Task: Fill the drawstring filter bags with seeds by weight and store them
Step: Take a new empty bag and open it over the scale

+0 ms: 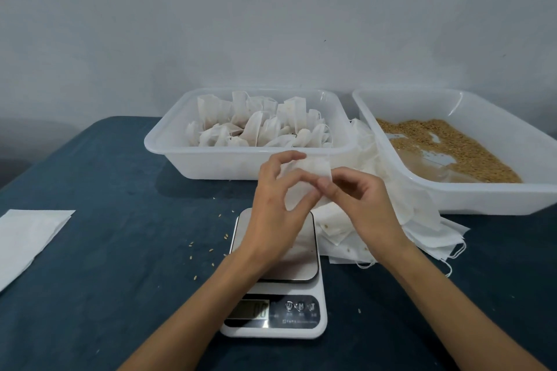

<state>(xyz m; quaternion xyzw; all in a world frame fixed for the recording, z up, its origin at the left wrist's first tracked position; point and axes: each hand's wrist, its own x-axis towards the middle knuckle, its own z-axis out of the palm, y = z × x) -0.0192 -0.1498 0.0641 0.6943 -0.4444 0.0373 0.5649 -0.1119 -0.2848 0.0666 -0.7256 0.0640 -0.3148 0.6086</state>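
Note:
A white drawstring filter bag is held in the air above the kitchen scale. My left hand pinches its left side and my right hand pinches its right edge. A pile of flat filter bags lies to the right of the scale. Behind it, the right white tray holds brown seeds. The left white tray holds several filled bags. The scale's platform is partly hidden by my left hand.
A dark blue cloth covers the table. A folded white sheet lies at the left edge. Loose seeds are scattered left of the scale. A pale wall stands right behind the trays.

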